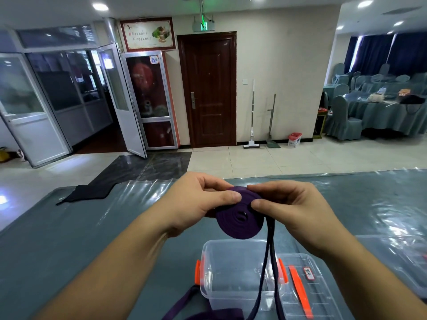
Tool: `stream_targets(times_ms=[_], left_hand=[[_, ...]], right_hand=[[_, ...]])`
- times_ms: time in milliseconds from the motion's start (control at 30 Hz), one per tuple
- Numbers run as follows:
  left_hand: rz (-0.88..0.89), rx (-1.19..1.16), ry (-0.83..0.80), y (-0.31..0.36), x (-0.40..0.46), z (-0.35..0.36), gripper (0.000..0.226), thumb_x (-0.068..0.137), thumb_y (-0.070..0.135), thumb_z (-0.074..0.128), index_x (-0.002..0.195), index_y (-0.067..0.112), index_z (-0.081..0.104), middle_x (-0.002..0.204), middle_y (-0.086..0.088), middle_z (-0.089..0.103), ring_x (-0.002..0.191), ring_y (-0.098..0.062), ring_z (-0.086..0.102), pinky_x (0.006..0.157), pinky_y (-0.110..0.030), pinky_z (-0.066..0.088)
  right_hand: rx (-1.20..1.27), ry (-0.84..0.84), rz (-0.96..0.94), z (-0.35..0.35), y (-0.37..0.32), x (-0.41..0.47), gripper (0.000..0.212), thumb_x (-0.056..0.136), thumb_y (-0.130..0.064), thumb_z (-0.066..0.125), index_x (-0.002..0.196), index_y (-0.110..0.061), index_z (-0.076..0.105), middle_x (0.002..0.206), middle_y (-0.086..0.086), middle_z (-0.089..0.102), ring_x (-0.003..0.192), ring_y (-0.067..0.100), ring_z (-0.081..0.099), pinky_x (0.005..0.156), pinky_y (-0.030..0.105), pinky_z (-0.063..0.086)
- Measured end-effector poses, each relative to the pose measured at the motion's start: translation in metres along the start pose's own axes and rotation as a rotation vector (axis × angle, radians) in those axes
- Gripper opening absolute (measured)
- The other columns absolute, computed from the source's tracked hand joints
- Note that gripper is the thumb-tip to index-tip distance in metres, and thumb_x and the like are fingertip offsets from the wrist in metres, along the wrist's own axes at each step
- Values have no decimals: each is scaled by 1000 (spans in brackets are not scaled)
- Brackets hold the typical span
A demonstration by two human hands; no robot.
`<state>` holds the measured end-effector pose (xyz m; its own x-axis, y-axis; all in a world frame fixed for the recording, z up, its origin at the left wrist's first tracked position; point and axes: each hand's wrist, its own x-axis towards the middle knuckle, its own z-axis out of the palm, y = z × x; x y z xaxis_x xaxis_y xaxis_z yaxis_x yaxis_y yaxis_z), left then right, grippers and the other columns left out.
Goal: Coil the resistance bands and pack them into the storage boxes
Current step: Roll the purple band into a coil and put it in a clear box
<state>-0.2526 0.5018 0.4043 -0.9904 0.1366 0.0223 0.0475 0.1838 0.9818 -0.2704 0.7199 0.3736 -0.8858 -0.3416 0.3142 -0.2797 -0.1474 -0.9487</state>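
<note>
A purple resistance band [239, 219] is partly wound into a flat coil held in the air above the table. My left hand [198, 199] pinches the coil's upper left side. My right hand [288, 204] pinches its upper right edge. Two loose strands of the band [268, 262] hang from the coil, pass over an open clear storage box [233, 271] with orange clips, and run off the bottom of the view. The box holds nothing that I can see. Its clear lid [307, 287] with an orange handle lies flat just right of it.
The table [92, 227] has a grey-blue cloth under clear plastic sheeting. A black cloth [90, 191] lies at its far left edge. Another clear container [406, 262] sits at the right edge. Beyond are tiled floor, a brown door and covered chairs.
</note>
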Motion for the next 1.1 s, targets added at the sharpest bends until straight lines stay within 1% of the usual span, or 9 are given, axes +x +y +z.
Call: stream_targets(times_ms=[167,367,467,600,700,800,867,1000,1100], left_hand=[[49,-167,115,-5,2,5,18,89,11,74,105,3,76,92,-15,79,77,-20,74,70,-28,62],[-28,-50,-11,-8,2,6,21,87,7,78,108,6,76,96,-14,80,84,-22,77,72,-27,61],[21,-142,26,-8,3,8,23,84,9,77,107,8,77,98,-14,80,86,-22,77,76,-29,62],[24,-330,46,-16,4,17,32,75,20,77,106,10,79,105,-15,79,92,-21,75,87,-35,62],[-18,-270,23,-18,3,15,35,79,17,79,112,7,76,107,-16,78,96,-26,75,92,-42,60],[-26,-123,-12,-11,3,7,29,83,4,79,112,7,75,103,-15,79,93,-26,77,84,-38,64],[3,-155,35,-8,3,5,31,80,5,80,111,8,75,101,-13,80,91,-25,78,78,-35,64],[22,-263,122,-14,5,10,42,71,21,81,112,10,75,103,-10,80,92,-21,77,76,-30,62],[-11,-284,90,-18,5,11,35,78,13,79,113,8,75,105,-12,79,94,-22,77,77,-30,62]], right_hand=[[99,97,-40,2,10,-5,45,75,-4,75,120,-9,72,110,9,79,105,23,75,89,28,60],[32,57,-1,0,7,-2,38,84,8,71,119,-8,73,109,7,79,106,23,76,91,29,60],[119,115,-23,1,4,2,38,77,0,74,114,-9,74,106,10,80,102,25,76,86,26,60],[183,164,-34,5,6,1,42,73,-10,75,115,-11,74,105,13,80,100,26,77,86,31,62],[155,163,-25,4,6,1,38,74,-8,74,111,-11,75,102,10,80,98,25,77,82,27,62],[113,142,-21,3,4,3,37,75,-8,74,112,-11,75,103,10,80,99,26,77,80,25,61],[133,158,-37,5,3,5,39,75,-11,75,114,-12,75,103,11,80,99,26,77,81,27,61],[183,199,-47,9,6,5,42,76,-8,74,118,-12,73,108,10,79,103,26,76,88,32,62],[168,216,-22,8,9,4,36,83,4,71,115,-11,74,105,10,80,101,26,77,86,31,63]])
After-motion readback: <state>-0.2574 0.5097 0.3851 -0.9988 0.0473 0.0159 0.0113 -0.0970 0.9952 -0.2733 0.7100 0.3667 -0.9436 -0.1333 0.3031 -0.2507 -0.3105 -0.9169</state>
